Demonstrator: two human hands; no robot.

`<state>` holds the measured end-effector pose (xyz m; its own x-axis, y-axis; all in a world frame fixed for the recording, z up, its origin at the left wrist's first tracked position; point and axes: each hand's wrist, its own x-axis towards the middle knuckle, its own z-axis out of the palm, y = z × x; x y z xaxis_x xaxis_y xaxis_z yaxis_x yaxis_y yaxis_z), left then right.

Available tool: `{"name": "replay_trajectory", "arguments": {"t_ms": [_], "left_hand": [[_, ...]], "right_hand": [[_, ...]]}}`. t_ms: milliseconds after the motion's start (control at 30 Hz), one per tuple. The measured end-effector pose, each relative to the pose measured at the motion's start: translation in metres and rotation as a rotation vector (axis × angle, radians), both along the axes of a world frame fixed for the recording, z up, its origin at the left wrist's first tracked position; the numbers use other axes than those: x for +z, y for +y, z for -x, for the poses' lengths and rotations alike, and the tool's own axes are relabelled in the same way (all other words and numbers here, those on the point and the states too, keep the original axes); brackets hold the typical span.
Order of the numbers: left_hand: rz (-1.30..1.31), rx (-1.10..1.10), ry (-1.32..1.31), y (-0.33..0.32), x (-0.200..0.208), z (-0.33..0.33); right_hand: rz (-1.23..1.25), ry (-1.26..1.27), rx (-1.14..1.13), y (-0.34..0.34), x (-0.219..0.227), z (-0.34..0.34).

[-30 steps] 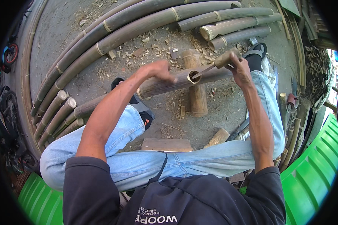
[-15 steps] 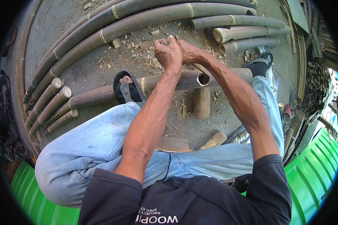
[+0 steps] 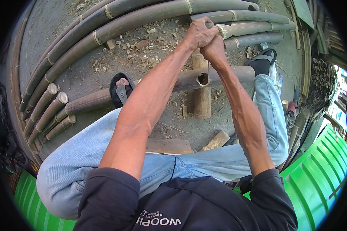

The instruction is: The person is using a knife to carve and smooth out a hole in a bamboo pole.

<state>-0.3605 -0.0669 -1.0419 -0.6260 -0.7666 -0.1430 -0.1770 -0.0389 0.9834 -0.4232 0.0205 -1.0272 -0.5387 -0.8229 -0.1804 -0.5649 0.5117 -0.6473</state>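
Observation:
My left hand (image 3: 199, 34) and my right hand (image 3: 214, 50) are closed one against the other above a bamboo pole (image 3: 189, 81). They grip a tool whose handle is hidden in the fists. Its narrow blade (image 3: 208, 67) runs down from beneath my right hand to the pole, beside a dark, rough-edged hole (image 3: 202, 79). The exact kind of tool cannot be made out. A short bamboo piece (image 3: 202, 104) lies crosswise under the pole. My sandalled left foot (image 3: 122, 89) rests against the pole on the left, my right foot (image 3: 262, 61) at its right end.
Long curved bamboo poles (image 3: 142, 21) lie beyond the hands, with shorter bamboo lengths (image 3: 254, 27) at the far right and cut ends (image 3: 52, 106) at left. Chips (image 3: 142, 44) litter the ground. A wood block (image 3: 216, 140) and a board (image 3: 169, 145) lie near my legs.
Both hands have swung to the right and upward with the tool, from left of the hole to beyond it. The view has shifted slightly.

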Motion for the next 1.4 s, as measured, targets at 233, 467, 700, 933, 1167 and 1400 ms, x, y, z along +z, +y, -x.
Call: {"name": "replay_trajectory", "arguments": {"t_ms": [233,467,700,933,1167,1400], "left_hand": [[0.032,-0.217,0.030,0.009,0.018,0.029],[0.045,-0.400,-0.021,0.018,0.036,0.043],[0.135,-0.665,0.071,0.064,0.028,0.083],[0.182,-0.797,0.025,0.088,0.027,0.086],[-0.112,0.378,-0.243,0.044,0.047,-0.025],[-0.358,0.910,-0.066,0.041,-0.011,-0.081]], "right_hand": [[0.123,-0.011,-0.206,0.021,0.001,0.010],[0.147,0.143,-0.307,0.046,-0.002,0.015],[0.179,0.022,-0.495,0.086,0.010,0.016],[0.447,-0.497,-0.799,0.112,0.021,-0.002],[0.044,-0.632,0.094,0.033,0.024,-0.018],[-0.407,-0.384,0.573,-0.024,-0.008,-0.042]]}}
